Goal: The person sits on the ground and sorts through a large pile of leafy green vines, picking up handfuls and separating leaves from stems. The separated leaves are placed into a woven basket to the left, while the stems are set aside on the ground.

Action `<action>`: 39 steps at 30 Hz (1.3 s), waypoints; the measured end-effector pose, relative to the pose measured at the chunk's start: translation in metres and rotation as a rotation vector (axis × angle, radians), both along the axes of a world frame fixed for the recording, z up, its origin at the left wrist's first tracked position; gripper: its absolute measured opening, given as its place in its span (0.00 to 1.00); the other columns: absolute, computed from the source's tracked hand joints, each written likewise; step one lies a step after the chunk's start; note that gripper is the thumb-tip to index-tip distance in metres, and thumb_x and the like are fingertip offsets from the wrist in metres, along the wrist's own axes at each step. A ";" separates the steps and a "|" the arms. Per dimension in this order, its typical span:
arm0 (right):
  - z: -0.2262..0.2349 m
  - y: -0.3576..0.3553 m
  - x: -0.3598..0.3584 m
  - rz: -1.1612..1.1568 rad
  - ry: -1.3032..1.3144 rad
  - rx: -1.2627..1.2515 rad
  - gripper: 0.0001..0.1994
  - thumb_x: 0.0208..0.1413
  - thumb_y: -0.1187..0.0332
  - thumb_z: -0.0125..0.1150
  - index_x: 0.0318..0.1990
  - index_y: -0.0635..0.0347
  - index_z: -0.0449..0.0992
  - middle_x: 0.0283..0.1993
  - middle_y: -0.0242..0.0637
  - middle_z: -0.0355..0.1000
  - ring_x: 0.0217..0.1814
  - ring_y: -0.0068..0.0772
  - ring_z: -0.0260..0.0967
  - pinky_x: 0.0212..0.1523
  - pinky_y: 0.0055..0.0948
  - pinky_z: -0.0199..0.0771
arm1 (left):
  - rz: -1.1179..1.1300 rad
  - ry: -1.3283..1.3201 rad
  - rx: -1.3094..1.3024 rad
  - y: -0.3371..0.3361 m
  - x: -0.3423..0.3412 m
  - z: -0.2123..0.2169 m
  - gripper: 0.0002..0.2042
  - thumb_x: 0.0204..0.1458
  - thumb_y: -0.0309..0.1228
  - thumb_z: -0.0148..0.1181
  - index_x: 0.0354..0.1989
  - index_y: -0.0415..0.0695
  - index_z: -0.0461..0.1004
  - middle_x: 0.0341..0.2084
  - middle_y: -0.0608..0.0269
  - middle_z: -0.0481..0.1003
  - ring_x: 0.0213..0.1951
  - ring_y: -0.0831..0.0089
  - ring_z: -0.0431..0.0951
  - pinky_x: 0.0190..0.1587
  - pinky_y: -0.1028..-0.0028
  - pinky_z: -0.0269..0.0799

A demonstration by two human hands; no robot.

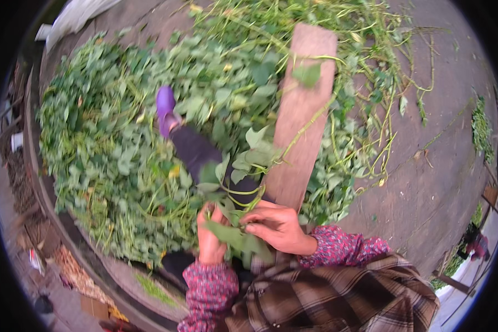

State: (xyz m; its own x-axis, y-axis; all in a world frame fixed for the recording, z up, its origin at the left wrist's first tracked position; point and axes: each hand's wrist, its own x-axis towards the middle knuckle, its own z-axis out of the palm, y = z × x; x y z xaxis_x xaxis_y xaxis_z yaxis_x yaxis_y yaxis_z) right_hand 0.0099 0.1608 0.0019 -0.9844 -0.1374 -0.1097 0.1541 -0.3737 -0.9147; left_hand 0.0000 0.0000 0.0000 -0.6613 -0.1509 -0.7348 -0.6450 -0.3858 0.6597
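Observation:
In front of my lap, both hands hold a long green leafy vine (253,198). My left hand (211,238) is closed around its leaves and stems, the thumb pointing up. Close by on the right, my right hand (280,227) pinches the vine with curled fingers. Broad green leaves (230,235) hang between the hands, slightly blurred, and hide some of the fingertips. From there the vine runs up and to the right, over a wooden board (298,141). Under and around everything lies a thick heap of cut leafy vines (110,144).
My dark-trousered leg (196,152) stretches over the heap, ending in a purple shoe (164,105). Stripped, tangled stems (390,146) lie right of the board on a brown floor (426,199). A raised edge (49,193) curves along the left. White sheeting (74,19) lies at the far left.

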 end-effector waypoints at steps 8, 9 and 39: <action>-0.017 -0.066 0.075 0.273 0.071 0.217 0.06 0.45 0.81 0.54 0.33 0.66 0.75 0.31 0.41 0.72 0.35 0.35 0.70 0.36 0.26 0.69 | -0.134 0.396 -0.808 -0.079 0.045 0.058 0.02 0.50 0.24 0.55 0.30 0.40 0.72 0.18 0.71 0.68 0.19 0.86 0.62 0.21 0.85 0.56; -0.019 -0.070 0.077 0.303 0.090 0.227 0.06 0.46 0.80 0.54 0.33 0.66 0.75 0.31 0.41 0.72 0.35 0.36 0.70 0.37 0.27 0.70 | -0.183 0.456 -0.874 -0.084 0.049 0.066 0.02 0.50 0.24 0.55 0.30 0.40 0.72 0.20 0.70 0.70 0.20 0.86 0.63 0.21 0.85 0.57; -0.038 -0.055 0.077 0.170 -0.705 -0.781 0.04 0.56 0.69 0.51 0.35 0.59 0.69 0.33 0.36 0.67 0.31 0.24 0.61 0.29 0.23 0.62 | -0.539 0.354 -0.429 -0.126 0.073 0.064 0.05 0.46 0.24 0.57 0.31 0.36 0.76 0.24 0.65 0.76 0.24 0.81 0.72 0.28 0.80 0.68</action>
